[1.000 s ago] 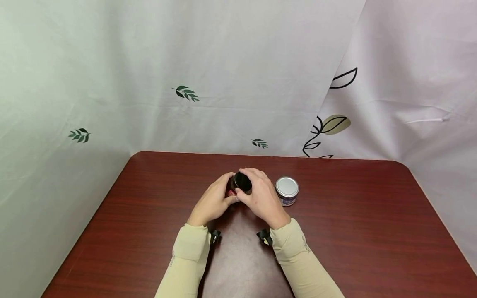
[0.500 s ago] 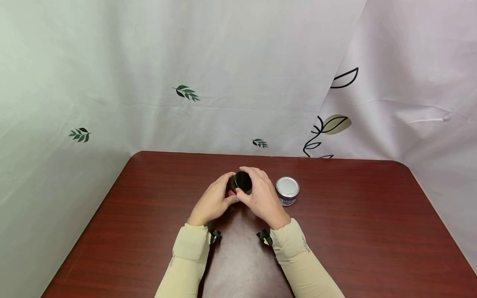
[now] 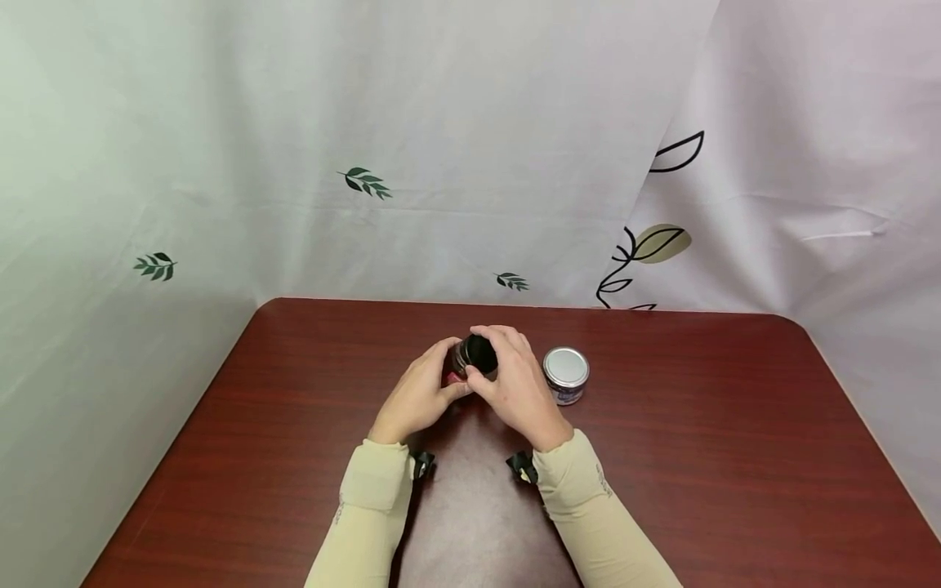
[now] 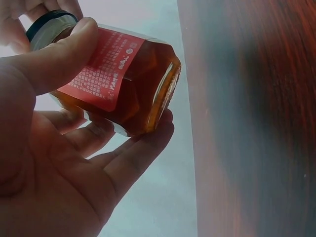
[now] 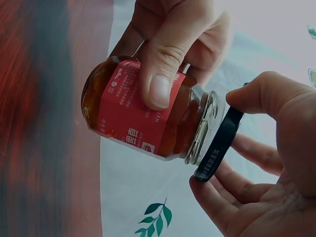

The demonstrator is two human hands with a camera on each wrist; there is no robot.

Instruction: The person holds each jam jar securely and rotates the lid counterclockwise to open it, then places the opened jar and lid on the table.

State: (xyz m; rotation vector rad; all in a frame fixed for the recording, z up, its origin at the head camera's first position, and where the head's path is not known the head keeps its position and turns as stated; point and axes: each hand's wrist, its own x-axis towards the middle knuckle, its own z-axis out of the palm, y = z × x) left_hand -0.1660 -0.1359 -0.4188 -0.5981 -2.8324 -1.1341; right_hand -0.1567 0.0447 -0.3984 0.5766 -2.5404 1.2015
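Note:
My left hand (image 3: 415, 396) grips a glass jar (image 5: 131, 116) with a red label and amber-brown contents. In the right wrist view the jar lies tilted, its threaded mouth facing my right hand (image 5: 281, 173). Thumb and fingertips of that hand pinch the rim of a black lid (image 5: 220, 145). The lid stands at a slant to the jar's mouth, with glass threads showing beside it. From the head view, the two hands hide most of the jar. In the left wrist view my thumb presses on the label and fingers support the jar from below.
A small tin can (image 3: 566, 371) with a silvery top stands upright just right of my right hand. The reddish-brown table (image 3: 698, 441) has rounded far corners. Behind it hangs a pale curtain (image 3: 441, 147) with leaf prints.
The lid has tilted and lifted slightly away from the jar, and more of the jar's neck shows. Both hands have shifted only a little; the tin can stays put.

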